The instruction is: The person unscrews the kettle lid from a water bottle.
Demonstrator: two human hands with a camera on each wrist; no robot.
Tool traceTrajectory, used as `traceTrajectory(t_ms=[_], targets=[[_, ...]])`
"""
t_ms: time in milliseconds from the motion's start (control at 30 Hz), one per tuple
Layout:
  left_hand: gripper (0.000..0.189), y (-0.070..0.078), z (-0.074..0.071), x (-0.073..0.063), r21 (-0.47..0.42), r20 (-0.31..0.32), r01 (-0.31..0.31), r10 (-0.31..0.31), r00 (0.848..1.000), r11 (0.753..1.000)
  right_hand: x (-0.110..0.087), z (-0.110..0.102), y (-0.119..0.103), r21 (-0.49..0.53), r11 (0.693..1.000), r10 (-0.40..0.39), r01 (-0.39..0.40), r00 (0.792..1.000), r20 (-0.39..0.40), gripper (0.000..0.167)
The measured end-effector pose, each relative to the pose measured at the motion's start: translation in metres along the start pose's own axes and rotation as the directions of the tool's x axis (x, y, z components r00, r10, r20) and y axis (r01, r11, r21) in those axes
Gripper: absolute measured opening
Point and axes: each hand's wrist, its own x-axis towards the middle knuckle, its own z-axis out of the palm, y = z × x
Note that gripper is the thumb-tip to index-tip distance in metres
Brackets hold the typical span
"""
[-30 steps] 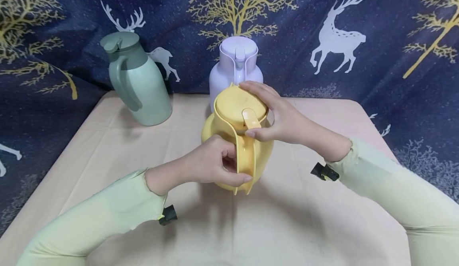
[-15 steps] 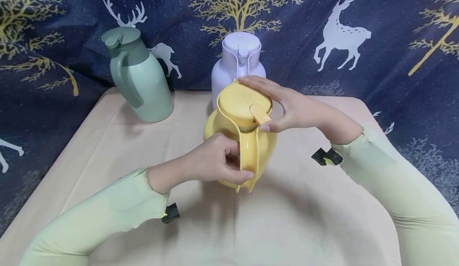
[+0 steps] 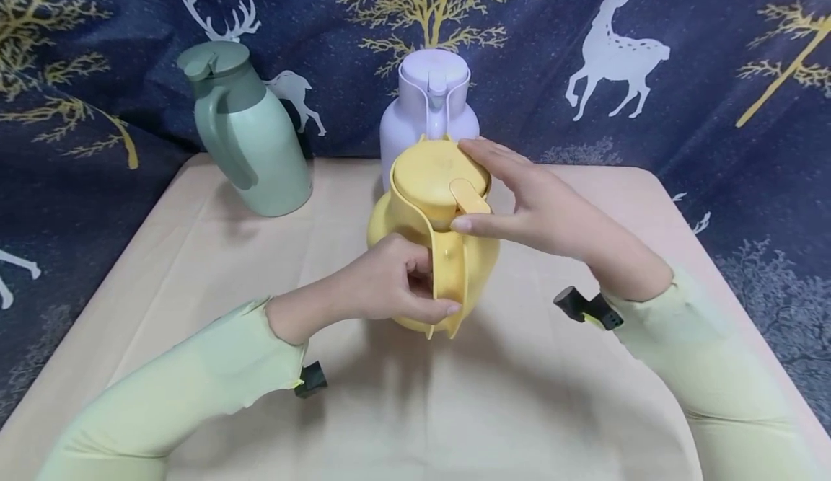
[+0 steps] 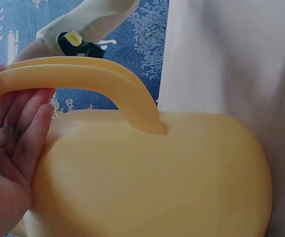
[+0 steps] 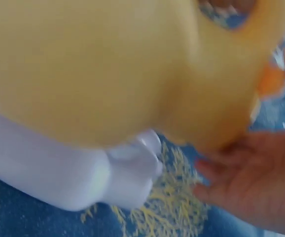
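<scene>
Left hand [image 3: 389,283] curled round the handle [image 3: 449,272] of the yellow jug [image 4: 152,170] over the table [image 3: 519,394], presumably steadying it; right hand [image 3: 539,196] spread loosely against its lid [image 3: 425,171], thumb by the lever [image 3: 469,197], perhaps to press; lilac jug [image 3: 425,117] behind it, green jug [image 3: 260,138] behind-left.

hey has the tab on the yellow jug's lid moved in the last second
Yes. In the head view, judged against the purple jug behind, the tab has swung rightward, away from the top of the handle.
</scene>
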Motion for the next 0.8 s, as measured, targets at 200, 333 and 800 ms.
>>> traceTrajectory(t_ms=[200,333,800], targets=[[0.011,-0.001,-0.004,-0.002,0.003,-0.001,0.001,-0.001,1.0,1.0,0.003,0.017,0.001,0.001,0.997,-0.082,0.083,0.99,-0.118,0.075],[0.011,-0.001,-0.005,-0.004,0.004,0.0,0.0,0.0,1.0,1.0,0.006,0.023,0.009,0.033,0.987,-0.153,0.16,0.976,-0.158,0.073],[0.011,-0.002,-0.001,0.001,-0.016,0.019,-0.024,0.025,1.0,1.0,0.022,-0.003,0.046,0.269,0.935,-0.268,0.232,0.957,0.107,0.074]])
